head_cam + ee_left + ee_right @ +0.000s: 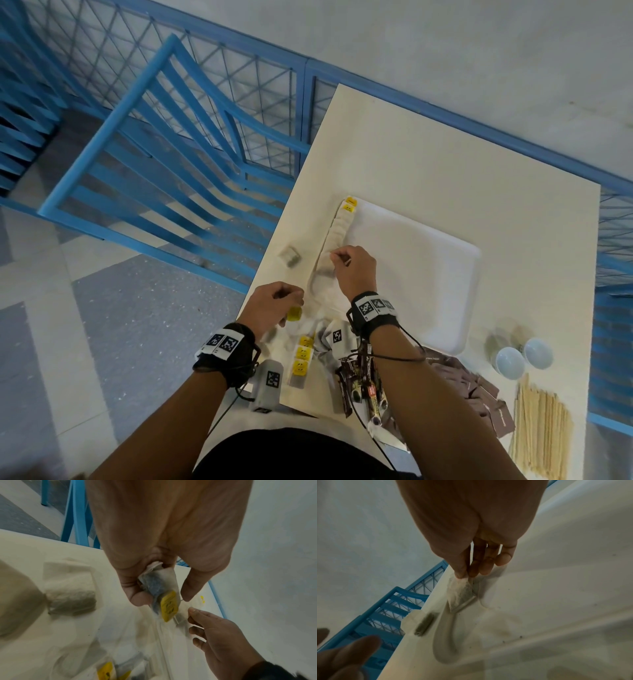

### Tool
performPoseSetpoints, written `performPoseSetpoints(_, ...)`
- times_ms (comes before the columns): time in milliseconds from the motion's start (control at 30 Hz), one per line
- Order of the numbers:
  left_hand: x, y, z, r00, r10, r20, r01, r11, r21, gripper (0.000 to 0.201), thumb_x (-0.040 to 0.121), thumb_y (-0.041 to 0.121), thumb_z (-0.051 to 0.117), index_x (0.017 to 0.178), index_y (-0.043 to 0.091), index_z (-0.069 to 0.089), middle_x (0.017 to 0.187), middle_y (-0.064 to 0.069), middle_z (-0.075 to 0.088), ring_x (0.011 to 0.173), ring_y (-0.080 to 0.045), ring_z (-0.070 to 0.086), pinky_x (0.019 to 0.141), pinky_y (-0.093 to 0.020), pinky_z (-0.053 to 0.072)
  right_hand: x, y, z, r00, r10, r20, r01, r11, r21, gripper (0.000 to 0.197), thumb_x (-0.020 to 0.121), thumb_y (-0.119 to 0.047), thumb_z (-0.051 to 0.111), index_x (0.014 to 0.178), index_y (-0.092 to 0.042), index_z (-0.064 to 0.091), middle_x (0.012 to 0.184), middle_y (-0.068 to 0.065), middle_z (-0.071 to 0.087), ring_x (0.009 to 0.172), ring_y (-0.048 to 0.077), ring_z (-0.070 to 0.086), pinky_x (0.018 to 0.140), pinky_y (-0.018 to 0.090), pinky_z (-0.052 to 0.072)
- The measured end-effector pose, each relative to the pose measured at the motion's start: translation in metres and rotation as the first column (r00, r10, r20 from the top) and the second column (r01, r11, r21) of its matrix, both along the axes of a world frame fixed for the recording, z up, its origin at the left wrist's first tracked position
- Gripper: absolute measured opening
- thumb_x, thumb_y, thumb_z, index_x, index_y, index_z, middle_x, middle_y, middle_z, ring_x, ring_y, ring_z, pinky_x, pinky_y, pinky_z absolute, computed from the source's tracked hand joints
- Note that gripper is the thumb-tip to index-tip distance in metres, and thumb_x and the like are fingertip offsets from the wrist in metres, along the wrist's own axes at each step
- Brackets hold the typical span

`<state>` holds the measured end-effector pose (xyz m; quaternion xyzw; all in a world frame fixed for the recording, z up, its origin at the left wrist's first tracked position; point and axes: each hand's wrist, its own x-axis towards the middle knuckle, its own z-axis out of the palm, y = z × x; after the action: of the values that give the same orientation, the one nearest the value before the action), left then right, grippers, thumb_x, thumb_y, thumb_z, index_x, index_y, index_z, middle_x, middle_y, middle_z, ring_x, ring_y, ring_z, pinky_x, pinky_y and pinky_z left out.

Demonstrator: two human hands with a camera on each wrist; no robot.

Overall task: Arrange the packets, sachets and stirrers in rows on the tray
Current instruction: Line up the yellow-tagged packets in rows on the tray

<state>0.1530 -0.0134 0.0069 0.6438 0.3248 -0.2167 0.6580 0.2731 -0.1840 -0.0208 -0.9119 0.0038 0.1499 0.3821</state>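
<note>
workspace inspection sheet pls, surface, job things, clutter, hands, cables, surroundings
surface: white table, tray lying on it.
job's things: row of tea bags along the tray's left edge; brown sachets and wooden stirrers on the table off the tray.
clutter: two white cups near the tray; loose tea bag left of it.
hands: left hand grips a yellow-tagged tea bag; right hand pinches a tea bag at the row.
cables: black wire from the right wristband.
surroundings: blue chair, blue railing.
</note>
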Motion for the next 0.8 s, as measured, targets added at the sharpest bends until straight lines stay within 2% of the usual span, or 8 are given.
performPoseSetpoints(100, 0.005, 0.0, 0.005, 0.999, 0.04, -0.012, -0.04, 0.998, -0.054, 0.013, 0.096, 0.008, 0.068, 0.107, 0.003, 0.072, 0.099, -0.019, 0.073, 0.075, -0.028, 0.06, 0.056, -0.03, 0.049, -0.003, 0.001, 0.002, 0.999, -0.043, -0.001, 0.043, 0.998, 0.048, 0.009, 0.091, -0.021, 0.07, 0.099, -0.017, 0.072, 0.096, 0.001, 0.068, 0.084, 0.014, 0.062, 0.08, 0.027, 0.051)
performPoseSetpoints(267, 0.007, 0.007, 0.006, 0.991, 0.128, -0.024, -0.13, 0.984, -0.119, 0.016, 0.095, -0.002, 0.064, 0.108, 0.003, 0.071, 0.096, -0.015, 0.073, 0.073, -0.022, 0.07, 0.06, -0.03, 0.055, -0.011, 0.002, 0.012, 0.985, -0.074, 0.156, 0.07, 0.997, 0.034, 0.012, 0.092, -0.018, 0.065, 0.104, -0.02, 0.067, 0.092, -0.004, 0.06, 0.081, 0.011, 0.057, 0.079, 0.024, 0.042)
performPoseSetpoints(367, 0.005, 0.015, 0.006, 0.986, 0.164, -0.007, -0.164, 0.983, -0.084, 0.014, 0.097, -0.003, 0.062, 0.106, 0.001, 0.072, 0.091, -0.017, 0.074, 0.072, -0.022, 0.071, 0.061, -0.029, 0.058, -0.014, 0.021, 0.017, 0.977, 0.057, 0.205, -0.073, 0.995, 0.07, 0.013, 0.091, -0.014, 0.063, 0.1, -0.021, 0.068, 0.09, -0.006, 0.064, 0.085, 0.014, 0.059, 0.08, 0.03, 0.049)
performPoseSetpoints(467, 0.001, 0.024, 0.006, 0.985, 0.175, 0.005, -0.174, 0.983, -0.062, 0.015, 0.099, -0.003, 0.059, 0.103, 0.0, 0.073, 0.095, -0.021, 0.073, 0.073, -0.024, 0.07, 0.061, -0.03, 0.058, -0.01, 0.05, 0.017, 0.951, 0.227, 0.211, -0.245, 0.968, 0.061, 0.018, 0.092, -0.008, 0.063, 0.105, -0.017, 0.07, 0.092, -0.004, 0.066, 0.087, 0.016, 0.056, 0.082, 0.037, 0.051)
performPoseSetpoints(533, -0.003, 0.029, 0.006, 0.984, 0.181, 0.0, -0.181, 0.982, -0.05, 0.016, 0.098, -0.003, 0.059, 0.1, 0.004, 0.074, 0.097, -0.021, 0.074, 0.077, -0.028, 0.069, 0.06, -0.033, 0.055, -0.004, 0.068, 0.016, 0.928, 0.338, 0.155, -0.34, 0.94, -0.013, 0.028, 0.092, -0.006, 0.062, 0.115, -0.02, 0.07, 0.099, -0.001, 0.063, 0.095, 0.02, 0.053, 0.088, 0.042, 0.049)
performPoseSetpoints(633, -0.006, 0.036, 0.007, 0.978, 0.206, -0.019, -0.206, 0.977, -0.049, 0.019, 0.092, -0.006, 0.062, 0.098, 0.007, 0.075, 0.092, -0.016, 0.076, 0.074, -0.026, 0.069, 0.057, -0.032, 0.052, 0.004, 0.085, 0.014, 0.879, 0.474, 0.048, -0.458, 0.869, -0.19, 0.04, 0.092, -0.006, 0.062, 0.127, -0.025, 0.066, 0.115, 0.005, 0.057, 0.109, 0.027, 0.047, 0.098, 0.043, 0.042)
performPoseSetpoints(733, -0.007, 0.04, 0.009, 0.971, 0.233, -0.043, -0.235, 0.97, -0.056, 0.021, 0.094, -0.005, 0.058, 0.098, 0.007, 0.075, 0.088, -0.013, 0.072, 0.072, -0.023, 0.071, 0.061, -0.032, 0.058, 0.006, 0.09, 0.011, 0.835, 0.55, 0.024, -0.513, 0.792, -0.331, 0.024, 0.094, -0.016, 0.064, 0.116, -0.025, 0.071, 0.119, 0.004, 0.052, 0.113, 0.027, 0.044, 0.103, 0.043, 0.038)
performPoseSetpoints(800, -0.005, 0.042, 0.01, 0.965, 0.256, -0.058, -0.259, 0.964, -0.051, 0.025, 0.098, -0.001, 0.051, 0.097, 0.009, 0.075, 0.087, -0.014, 0.068, 0.072, -0.024, 0.068, 0.063, -0.034, 0.059, 0.006, 0.089, 0.01, 0.841, 0.54, 0.033, -0.498, 0.796, -0.344, 0.013, 0.095, -0.021, 0.064, 0.104, -0.023, 0.073, 0.117, 0.001, 0.055, 0.114, 0.026, 0.044, 0.102, 0.043, 0.037)
